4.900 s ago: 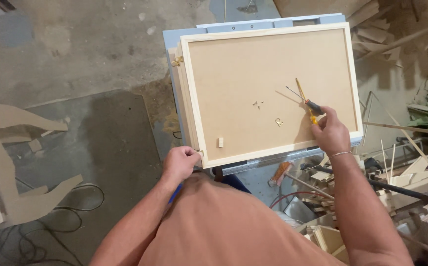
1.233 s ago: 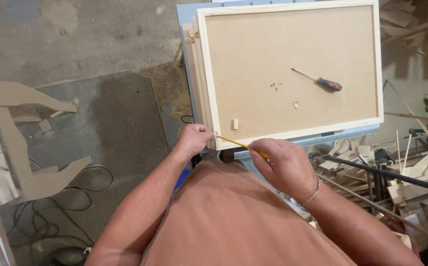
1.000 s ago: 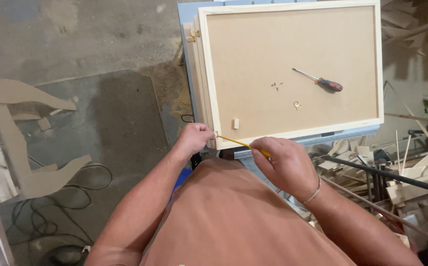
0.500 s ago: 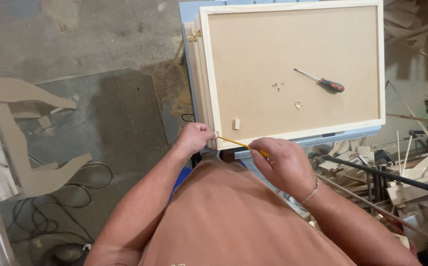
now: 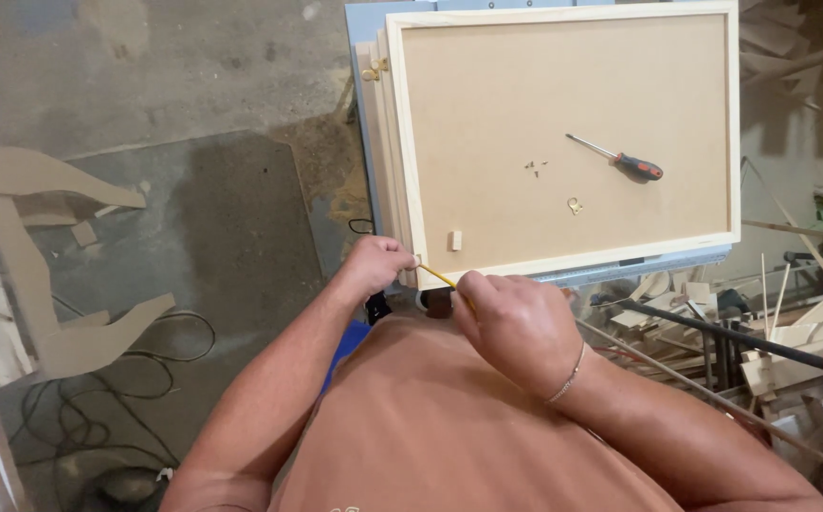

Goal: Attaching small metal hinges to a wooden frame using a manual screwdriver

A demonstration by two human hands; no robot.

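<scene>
A framed fibreboard panel (image 5: pixel 563 114) with a pale wooden frame lies flat on a bench. My left hand (image 5: pixel 374 265) pinches the end of a yellow measuring tape (image 5: pixel 438 277) at the frame's near left corner. My right hand (image 5: pixel 511 318) is closed over the other end of the tape just below the frame's near edge; what it holds is hidden in the fist. A screwdriver (image 5: pixel 620 159) with a red and black handle lies loose on the panel, with small screws (image 5: pixel 535 168), a metal ring hanger (image 5: pixel 575 205) and a little wooden block (image 5: pixel 455 240) near it.
Curved cut-out boards (image 5: pixel 61 284) lie on the concrete floor at left, with black cables (image 5: pixel 137 379) beside them. Wood offcuts and thin sticks (image 5: pixel 791 322) pile up at right, crossed by a dark metal bar (image 5: pixel 715 332).
My right hand has left the screwdriver lying on the panel and come down to the near edge. Both hands now hold the yellow tape; over the last second they stay nearly still.
</scene>
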